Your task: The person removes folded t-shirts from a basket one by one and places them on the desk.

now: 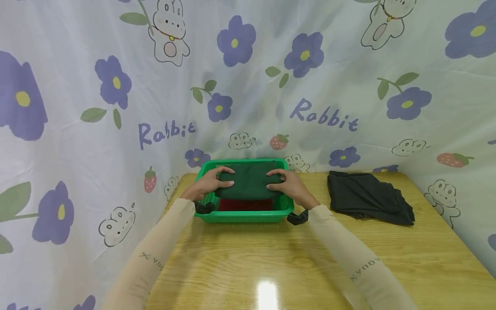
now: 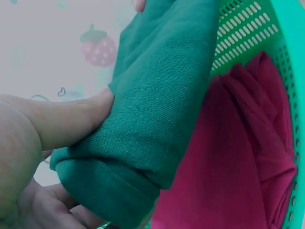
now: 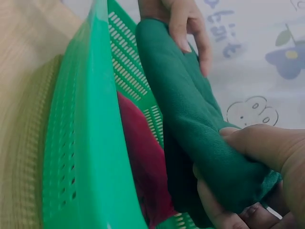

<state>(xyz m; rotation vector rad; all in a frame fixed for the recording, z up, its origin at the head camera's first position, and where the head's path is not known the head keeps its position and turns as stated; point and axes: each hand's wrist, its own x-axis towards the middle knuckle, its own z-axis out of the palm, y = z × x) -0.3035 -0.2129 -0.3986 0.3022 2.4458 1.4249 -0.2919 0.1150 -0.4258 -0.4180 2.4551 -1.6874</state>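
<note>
Both hands grip a folded dark green cloth (image 1: 249, 183) by its two ends, over a green plastic basket (image 1: 244, 216). My left hand (image 1: 210, 183) has the left end, thumb on the near face and fingers curled behind it. At the opposite end my right hand (image 1: 289, 185) holds the fold, thumb on one side and fingers beneath, as the right wrist view shows. Below the green cloth, a dark red cloth (image 2: 224, 157) lies in the basket, partly covered from the head view. The basket's slotted wall (image 3: 126, 71) shows behind the bundle.
A folded black cloth (image 1: 368, 198) lies on the wooden table (image 1: 248, 258), right of the basket. A white curtain (image 1: 255, 86) with flowers and rabbits hangs behind the table and along its sides. The basket stands near the back edge.
</note>
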